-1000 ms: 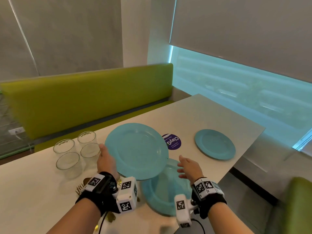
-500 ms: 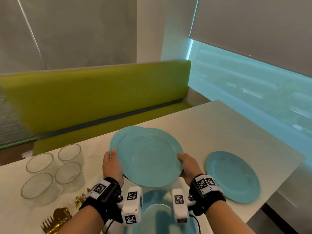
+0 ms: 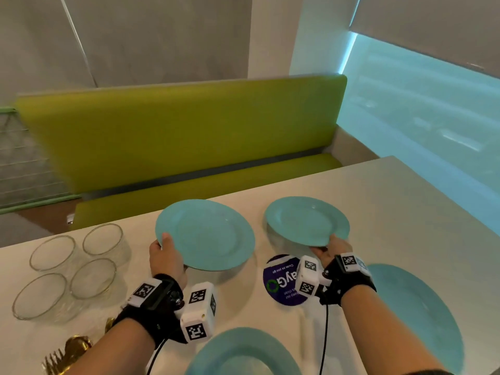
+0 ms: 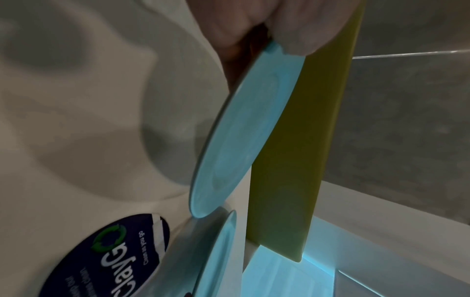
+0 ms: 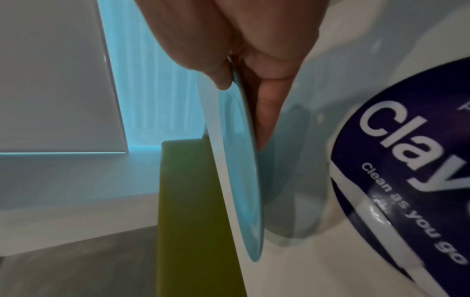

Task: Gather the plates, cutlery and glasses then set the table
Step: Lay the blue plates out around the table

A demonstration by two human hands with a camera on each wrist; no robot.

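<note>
1. Two plates are in my hands now, one apiece: half a second ago both hands gripped a single stack in front of me, and I have since drawn the pair apart.
2. My left hand (image 3: 166, 257) pinches the near-left rim of the left plate (image 3: 205, 234), thumb on top, fingers beneath; my right hand (image 3: 328, 249) pinches the near rim of the right plate (image 3: 307, 220) the same way.
3. Both plates hover just above the tabletop (image 3: 378, 190), near its far edge, face up, near rims held slightly higher. Being round, they have no long axis.
4. That puts two far settings almost in place, I judge; a near plate (image 3: 243, 353) and a right-side plate (image 3: 414, 307) already lie flat.
5. Glasses (image 3: 73, 266) and gold cutlery (image 3: 67, 353) wait at my left, not yet laid out.
</note>
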